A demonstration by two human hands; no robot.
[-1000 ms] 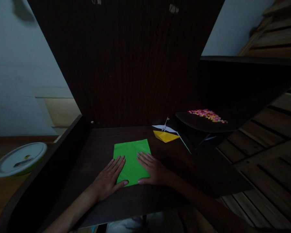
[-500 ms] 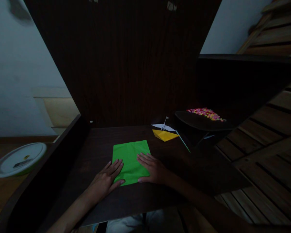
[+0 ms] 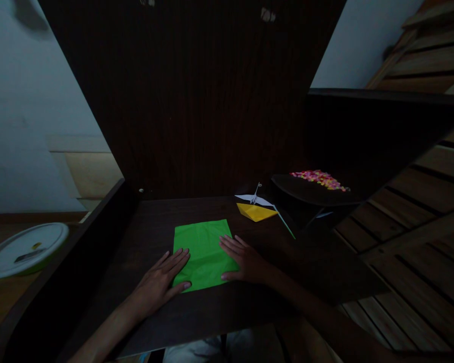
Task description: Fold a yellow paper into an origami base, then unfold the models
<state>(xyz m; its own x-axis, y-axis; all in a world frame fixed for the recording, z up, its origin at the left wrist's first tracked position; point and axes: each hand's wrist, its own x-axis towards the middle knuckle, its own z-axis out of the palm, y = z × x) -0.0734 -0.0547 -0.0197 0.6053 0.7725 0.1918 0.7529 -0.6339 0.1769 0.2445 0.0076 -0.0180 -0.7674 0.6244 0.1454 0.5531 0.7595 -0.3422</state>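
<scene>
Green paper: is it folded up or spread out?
Spread out: the green paper lies flat as a four-sided sheet on the tabletop, left hand and right hand over opposite edges. Cannot tell whether it's doubled.

One head-worn cam looks fwd & down, from near & above a dark-brown wooden desktop (image 3: pixel 151 227), facing its tall dark-brown wooden back panel (image 3: pixel 196 111). The wearer's bare left hand (image 3: pixel 159 280) and bare right hand (image 3: pixel 246 259) lie below ctr; wide view spans a white-lidded round tub (image 3: pixel 26 247), frame L, to brown wooden slats (image 3: pixel 431 282), frame R.
</scene>
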